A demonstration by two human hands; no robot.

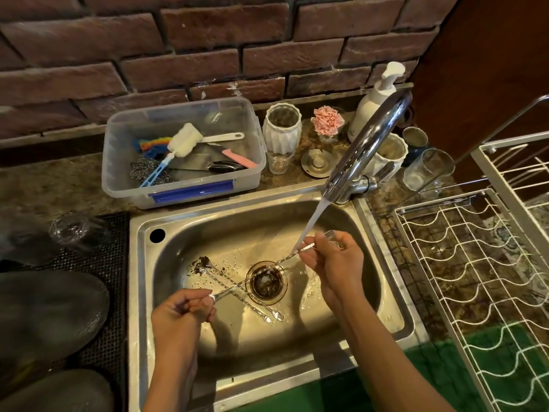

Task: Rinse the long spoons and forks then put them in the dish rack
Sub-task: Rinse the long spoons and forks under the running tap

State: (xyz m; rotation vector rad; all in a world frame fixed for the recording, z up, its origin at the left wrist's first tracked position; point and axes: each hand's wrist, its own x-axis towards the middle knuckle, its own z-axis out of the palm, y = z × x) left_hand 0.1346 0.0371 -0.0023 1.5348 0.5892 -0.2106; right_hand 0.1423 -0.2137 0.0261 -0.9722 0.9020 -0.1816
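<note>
Steel sink (pixel 395 310) under running tap: left hand (pixel 178 313) at 7 o'clock and right hand (pixel 335 263) at 3 pinching one long spoon (pixel 237 286), maybe a fork; two more (pixel 237 295) unrinsed below; dish rack (pixel 475 263) at 3 without cutlery.

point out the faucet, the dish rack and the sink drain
faucet (pixel 368 144), head view, on the curved chrome neck
dish rack (pixel 463 263), head view, on the white wire grid right of the sink
sink drain (pixel 267 282), head view, on the dark strainer centre
</note>
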